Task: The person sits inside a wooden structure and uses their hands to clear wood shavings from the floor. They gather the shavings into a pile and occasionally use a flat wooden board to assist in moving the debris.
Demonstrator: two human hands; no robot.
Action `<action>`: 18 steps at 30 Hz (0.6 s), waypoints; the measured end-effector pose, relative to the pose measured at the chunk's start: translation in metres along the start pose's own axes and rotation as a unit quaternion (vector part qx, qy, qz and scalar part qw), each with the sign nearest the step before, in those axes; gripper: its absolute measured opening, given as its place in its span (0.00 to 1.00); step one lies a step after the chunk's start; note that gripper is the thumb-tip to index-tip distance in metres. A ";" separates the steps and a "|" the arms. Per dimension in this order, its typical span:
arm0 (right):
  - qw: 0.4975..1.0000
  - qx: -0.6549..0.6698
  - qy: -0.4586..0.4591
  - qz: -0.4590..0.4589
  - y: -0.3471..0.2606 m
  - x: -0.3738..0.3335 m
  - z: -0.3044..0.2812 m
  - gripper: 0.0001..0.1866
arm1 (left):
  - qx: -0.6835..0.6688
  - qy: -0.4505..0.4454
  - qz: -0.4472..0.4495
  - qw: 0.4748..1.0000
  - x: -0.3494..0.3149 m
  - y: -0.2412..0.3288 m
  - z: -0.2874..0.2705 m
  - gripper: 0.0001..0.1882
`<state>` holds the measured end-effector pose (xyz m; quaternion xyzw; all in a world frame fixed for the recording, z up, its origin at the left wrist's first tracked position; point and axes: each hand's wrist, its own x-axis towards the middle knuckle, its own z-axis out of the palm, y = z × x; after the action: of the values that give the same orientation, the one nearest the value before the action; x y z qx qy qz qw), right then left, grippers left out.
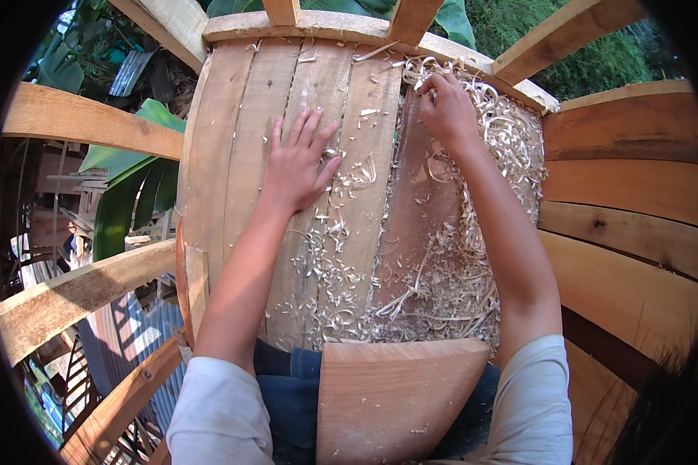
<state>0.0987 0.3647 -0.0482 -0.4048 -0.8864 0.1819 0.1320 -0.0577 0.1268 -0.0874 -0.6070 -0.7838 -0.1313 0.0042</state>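
My left hand lies with fingers spread on the plank floor, among a few scattered shavings. Farther off and to the right, my right hand has its fingers curled into a pinch at the far edge of a heap of curly wood shavings; pale curls show at its fingertips. The heap runs down the right side of the floor, with finer bits spread toward me. Close to my body, a broad smooth wooden board rests across my lap, a few chips on it.
A low wooden sill with upright posts borders the far side. Wooden rails stand open on the left, with leaves and corrugated sheets beyond. A plank wall closes the right side. Narrow gaps run between the floor planks.
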 end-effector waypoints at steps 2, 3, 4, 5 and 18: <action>0.995 -0.023 0.063 -0.075 0.020 -0.004 0.012 0.17 | -0.002 0.000 0.007 1.000 0.007 0.004 -0.001 0.29; 0.988 -0.035 0.095 -0.113 0.032 -0.004 0.017 0.18 | -0.002 0.001 0.011 1.000 0.009 0.007 0.000 0.29; 0.988 -0.051 0.038 -0.138 0.029 -0.007 0.016 0.22 | 0.002 0.000 0.011 1.000 0.007 0.006 -0.001 0.29; 0.988 -0.039 0.012 -0.147 0.027 -0.005 0.012 0.23 | 0.007 -0.001 0.010 1.000 0.006 0.005 -0.001 0.29; 0.992 0.066 -0.009 -0.109 0.011 0.009 0.010 0.22 | 0.000 0.004 0.010 1.000 0.005 0.004 0.000 0.29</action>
<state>0.0966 0.3757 -0.0608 -0.2943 -0.9123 0.2287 0.1694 -0.0556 0.1327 -0.0862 -0.6144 -0.7776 -0.1331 0.0086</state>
